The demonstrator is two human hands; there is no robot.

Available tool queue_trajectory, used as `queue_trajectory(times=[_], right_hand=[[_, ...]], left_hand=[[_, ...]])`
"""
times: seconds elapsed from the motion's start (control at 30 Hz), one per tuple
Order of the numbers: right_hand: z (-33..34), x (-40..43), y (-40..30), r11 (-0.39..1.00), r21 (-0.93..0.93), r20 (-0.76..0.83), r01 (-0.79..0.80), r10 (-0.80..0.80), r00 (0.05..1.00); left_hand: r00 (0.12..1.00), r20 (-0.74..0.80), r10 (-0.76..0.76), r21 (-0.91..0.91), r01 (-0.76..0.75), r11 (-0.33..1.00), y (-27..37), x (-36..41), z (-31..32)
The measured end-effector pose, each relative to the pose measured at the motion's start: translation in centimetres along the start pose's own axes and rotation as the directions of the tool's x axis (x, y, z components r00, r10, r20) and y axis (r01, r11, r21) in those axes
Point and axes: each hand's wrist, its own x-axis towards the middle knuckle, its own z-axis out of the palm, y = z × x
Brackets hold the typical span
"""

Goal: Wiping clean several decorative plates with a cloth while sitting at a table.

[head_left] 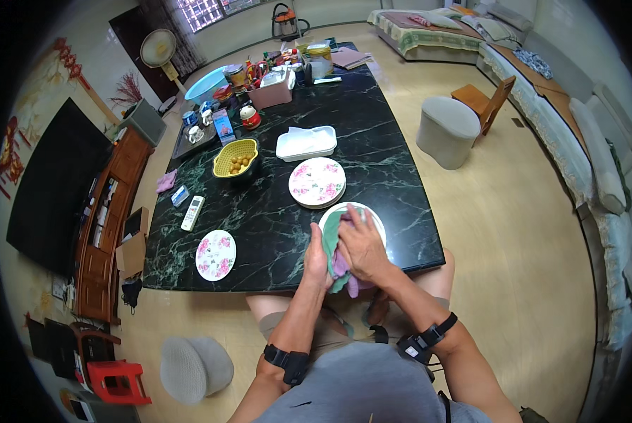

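Note:
A round white plate (pixel 378 221) is tilted up at the near edge of the dark marble table. My left hand (pixel 316 259) is at the plate's left side, thumb up, its fingers partly hidden behind the cloth. My right hand (pixel 362 246) presses a green cloth (pixel 331 238) and a purple cloth (pixel 342 264) against the plate's face; the cloths hang down below the table edge. Just beyond lies a stack of plates (pixel 317 182) with pink flowers. A single flowered plate (pixel 216 255) lies flat to the left.
A white tray (pixel 306 144) is behind the stack, and a yellow basket (pixel 235 158) of small round fruit is left of it. A remote control (pixel 193 213), a phone (pixel 223 126) and a pink box (pixel 271 94) are on the table. Stools (pixel 447 132) stand on the floor.

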Motion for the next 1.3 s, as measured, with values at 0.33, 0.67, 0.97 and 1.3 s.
queue_trajectory(times=[0.33,0.67,0.97,1.3], right_hand=[[-0.1,-3.0,2.2,0.988,-0.135,0.003,-0.074,0.075,0.997],[0.1,-1.7,-1.5,0.480,0.738,0.080,-0.475,0.636,0.767],[-3.3,-3.8,11.0,-0.325,0.945,0.210,0.045,0.703,0.679],[-0.3,-4.8,6.8,-0.506,0.857,0.448,-0.100,0.636,0.628]], left_hand=[[0.965,0.030,0.261,0.163,-0.262,0.951,2.2,0.0,0.0],[0.941,0.039,0.335,0.596,-0.291,0.749,-1.4,-0.2,1.2],[0.948,0.080,0.308,0.617,-0.290,0.732,4.7,-6.1,-0.6],[0.607,0.247,0.755,0.849,0.241,-0.471,15.2,-6.6,-15.4]])
